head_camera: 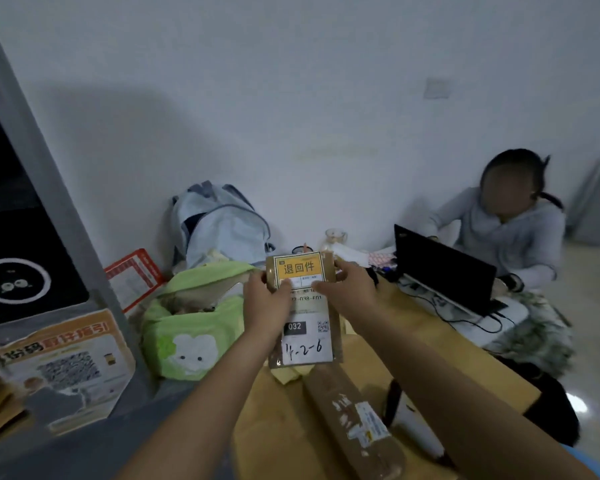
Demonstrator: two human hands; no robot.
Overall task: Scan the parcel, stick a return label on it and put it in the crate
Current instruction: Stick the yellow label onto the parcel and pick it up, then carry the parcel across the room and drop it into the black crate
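I hold a flat brown parcel (303, 341) upright above the table, between both hands. A yellow return label (299, 267) lies on its upper end, above a white shipping label with a barcode and handwritten numbers. My left hand (265, 303) grips the parcel's left edge, thumb on the yellow label's lower left corner. My right hand (347, 289) holds the right edge, fingers pressing the label's lower right. No crate and no scanner can be made out.
A long brown parcel (355, 420) lies on the wooden table (430, 341) under my arms. A green soft bag (194, 334) and a pale backpack (219, 223) stand at left. A person sits at right behind a black laptop (444, 268).
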